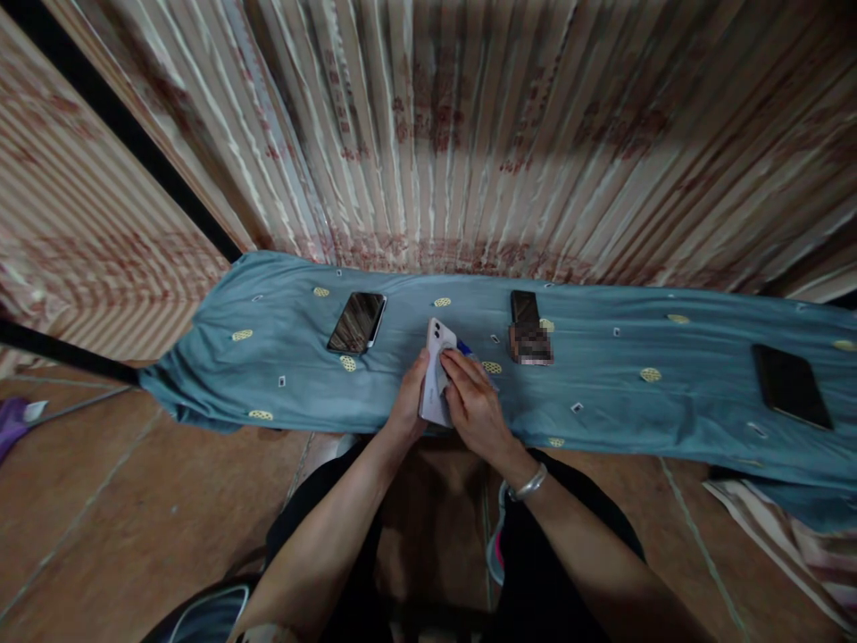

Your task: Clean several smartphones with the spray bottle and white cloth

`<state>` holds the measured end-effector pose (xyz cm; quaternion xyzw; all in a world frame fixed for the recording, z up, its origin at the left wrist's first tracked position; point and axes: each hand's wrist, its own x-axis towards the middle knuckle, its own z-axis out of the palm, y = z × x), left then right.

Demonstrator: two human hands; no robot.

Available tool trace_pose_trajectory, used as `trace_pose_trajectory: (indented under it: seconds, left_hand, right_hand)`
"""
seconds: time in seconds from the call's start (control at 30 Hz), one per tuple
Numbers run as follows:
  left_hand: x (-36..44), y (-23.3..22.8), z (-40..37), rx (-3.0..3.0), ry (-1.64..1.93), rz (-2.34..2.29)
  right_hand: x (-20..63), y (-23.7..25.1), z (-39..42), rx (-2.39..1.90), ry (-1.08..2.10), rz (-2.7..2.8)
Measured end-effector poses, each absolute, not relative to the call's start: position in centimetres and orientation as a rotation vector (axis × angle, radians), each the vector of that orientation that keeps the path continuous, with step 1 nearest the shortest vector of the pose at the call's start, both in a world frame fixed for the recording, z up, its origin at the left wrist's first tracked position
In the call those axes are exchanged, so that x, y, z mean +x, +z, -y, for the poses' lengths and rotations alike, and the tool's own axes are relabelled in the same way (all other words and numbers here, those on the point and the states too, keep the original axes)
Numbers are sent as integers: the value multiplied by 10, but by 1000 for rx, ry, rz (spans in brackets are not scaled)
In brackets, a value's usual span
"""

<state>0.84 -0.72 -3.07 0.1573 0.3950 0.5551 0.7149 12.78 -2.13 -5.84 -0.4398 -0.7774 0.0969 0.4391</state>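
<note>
While hands (pixel 406 402) touch pale phone (pixel 434 393), cloth (pixel 603 384) bears dark phone (pixel 357 323).

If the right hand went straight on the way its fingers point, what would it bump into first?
The pale phone held in the left hand. The right hand already seems to touch its back, though exact contact is hard to judge here.

A long blue cloth (pixel 616 402) with small yellow shapes is spread out. On it, a shiny black phone (pixel 357 323) lies near the left end, and a flat black thing (pixel 792 386) lies near the right. Behind hangs a big stripy curtain (pixel 435 54) with red patterns. A black pole (pixel 134 129) slants on the left, above a brown tiled floor (pixel 87 518).
</note>
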Motion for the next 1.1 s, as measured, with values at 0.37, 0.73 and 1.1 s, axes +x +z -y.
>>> trace_pose_trajectory:
  seconds: [0.37,0.73,1.1]
  left_hand:
    - [9,-37,12,468,1154,-896]
    - [19,-35,19,554,1098,-894]
    - [21,-37,23,608,1030,-868]
  right_hand:
    - [143,-68,1,-1180,254,1841]
    - [160,-60,-5,-1201,313,1712]
    - [162,-51,-5,-1153,388,1654]
